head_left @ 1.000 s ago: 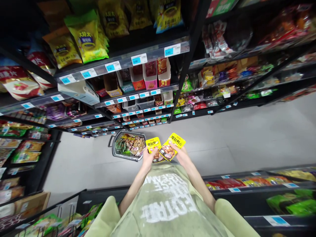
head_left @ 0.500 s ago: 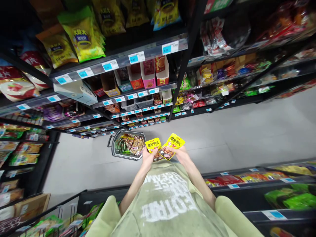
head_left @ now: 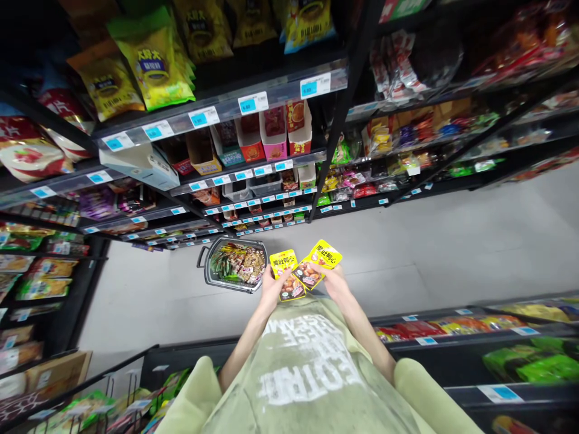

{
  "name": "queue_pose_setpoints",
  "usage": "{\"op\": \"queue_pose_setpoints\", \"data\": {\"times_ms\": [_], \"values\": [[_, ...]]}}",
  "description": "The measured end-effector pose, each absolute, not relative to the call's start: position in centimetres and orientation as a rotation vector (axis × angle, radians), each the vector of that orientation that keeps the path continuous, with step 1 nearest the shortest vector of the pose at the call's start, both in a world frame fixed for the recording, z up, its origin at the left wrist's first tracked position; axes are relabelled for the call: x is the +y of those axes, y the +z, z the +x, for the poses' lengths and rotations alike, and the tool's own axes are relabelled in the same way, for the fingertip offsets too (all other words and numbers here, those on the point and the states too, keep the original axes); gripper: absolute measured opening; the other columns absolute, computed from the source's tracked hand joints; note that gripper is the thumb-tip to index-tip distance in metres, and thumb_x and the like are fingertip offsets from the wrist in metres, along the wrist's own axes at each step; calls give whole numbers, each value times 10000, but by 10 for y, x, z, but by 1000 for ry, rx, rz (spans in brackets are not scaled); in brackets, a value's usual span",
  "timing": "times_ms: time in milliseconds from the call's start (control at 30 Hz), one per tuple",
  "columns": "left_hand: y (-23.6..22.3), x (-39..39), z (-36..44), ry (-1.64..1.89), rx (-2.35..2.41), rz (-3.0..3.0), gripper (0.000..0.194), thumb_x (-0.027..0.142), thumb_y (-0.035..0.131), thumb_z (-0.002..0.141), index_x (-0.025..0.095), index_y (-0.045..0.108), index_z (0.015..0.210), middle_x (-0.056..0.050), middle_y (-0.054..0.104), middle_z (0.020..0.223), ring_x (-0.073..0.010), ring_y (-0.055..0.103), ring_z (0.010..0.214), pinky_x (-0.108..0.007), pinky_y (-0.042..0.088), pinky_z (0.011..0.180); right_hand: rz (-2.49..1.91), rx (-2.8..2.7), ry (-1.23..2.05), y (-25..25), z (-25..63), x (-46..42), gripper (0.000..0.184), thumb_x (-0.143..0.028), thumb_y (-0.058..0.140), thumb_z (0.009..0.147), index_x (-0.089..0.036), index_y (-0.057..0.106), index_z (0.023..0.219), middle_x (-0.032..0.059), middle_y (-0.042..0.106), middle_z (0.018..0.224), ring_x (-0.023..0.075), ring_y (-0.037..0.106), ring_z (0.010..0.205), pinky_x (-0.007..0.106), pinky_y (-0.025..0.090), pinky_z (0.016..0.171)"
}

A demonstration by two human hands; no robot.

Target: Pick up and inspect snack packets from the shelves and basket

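Yellow packet (head_left: 294, 286) shifted, pinched in left hand (head_left: 274, 287); second packet (head_left: 322, 257) pinched in right hand (head_left: 333, 280); basket (head_left: 228, 287) nearby.

Both hands (head_left: 302, 284) are holding yellow packets (head_left: 316, 264); a black basket (head_left: 210, 283) is sitting beside the left one, near the shelves (head_left: 266, 199).

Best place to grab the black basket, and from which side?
Probably the dark loop handle, coming from picture left: it juts from that end of the basket, whereas the left hand crowds the opposite end.
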State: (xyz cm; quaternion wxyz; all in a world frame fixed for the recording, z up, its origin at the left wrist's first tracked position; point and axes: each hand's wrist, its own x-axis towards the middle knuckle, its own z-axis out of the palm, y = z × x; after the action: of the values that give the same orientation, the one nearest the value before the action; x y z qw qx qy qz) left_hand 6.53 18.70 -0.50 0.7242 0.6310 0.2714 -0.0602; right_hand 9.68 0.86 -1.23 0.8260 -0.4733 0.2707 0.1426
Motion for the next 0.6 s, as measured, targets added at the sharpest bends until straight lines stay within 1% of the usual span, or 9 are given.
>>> {"op": "queue_pose_setpoints", "data": {"times_ms": [133, 200, 300, 400, 500, 600], "values": [[-9, 187, 64, -132, 541, 1362, 470, 432, 793, 682, 170, 573, 1004, -104, 720, 1043, -212, 695, 928, -328, 537, 824, -984, 561, 308, -7, 98, 10, 337, -322, 870, 600, -200, 735, 885, 50, 770, 963, 234, 722, 870, 338, 582, 787], [-12, 187, 65, -141, 531, 1347, 446, 466, 768, 700, 175, 568, 972, -96, 727, 1012, -217, 701, 909, -330, 538, 803, -979, 549, 341, -5, 98, 11, 353, -344, 866, 610, -198, 738, 906, 56, 769, 974, 236, 721, 877, 346, 582, 797], [-14, 187, 66, -156, 520, 1338, 420, 508, 724, 732, 181, 563, 940, -83, 735, 953, -215, 708, 843, -317, 536, 753, -972, 534, 376, -3, 96, 12, 385, -355, 878, 591, -192, 735, 910, 61, 771, 951, 243, 726, 841, 363, 588, 786], [-14, 187, 66, -168, 495, 1334, 406, 512, 701, 754, 187, 553, 950, -79, 736, 934, -212, 706, 844, -306, 529, 750, -980, 548, 355, -5, 95, 12, 399, -340, 893, 563, -190, 729, 894, 62, 774, 933, 240, 729, 802, 352, 596, 752], [-13, 187, 65, -164, 520, 1321, 450, 510, 725, 726, 208, 512, 984, -63, 733, 910, -206, 704, 829, -299, 522, 741, -1001, 573, 323, -6, 95, 10, 389, -327, 902, 540, -194, 724, 859, 62, 775, 930, 241, 731, 797, 341, 600, 732], [-12, 187, 64, -163, 554, 1305, 498, 515, 740, 702, 236, 444, 990, -20, 715, 839, -182, 690, 755, -269, 502, 677, -1011, 571, 340, -7, 95, 9, 399, -309, 911, 518, -202, 721, 852, 55, 776, 917, 247, 732, 785, 353, 605, 728]]}}
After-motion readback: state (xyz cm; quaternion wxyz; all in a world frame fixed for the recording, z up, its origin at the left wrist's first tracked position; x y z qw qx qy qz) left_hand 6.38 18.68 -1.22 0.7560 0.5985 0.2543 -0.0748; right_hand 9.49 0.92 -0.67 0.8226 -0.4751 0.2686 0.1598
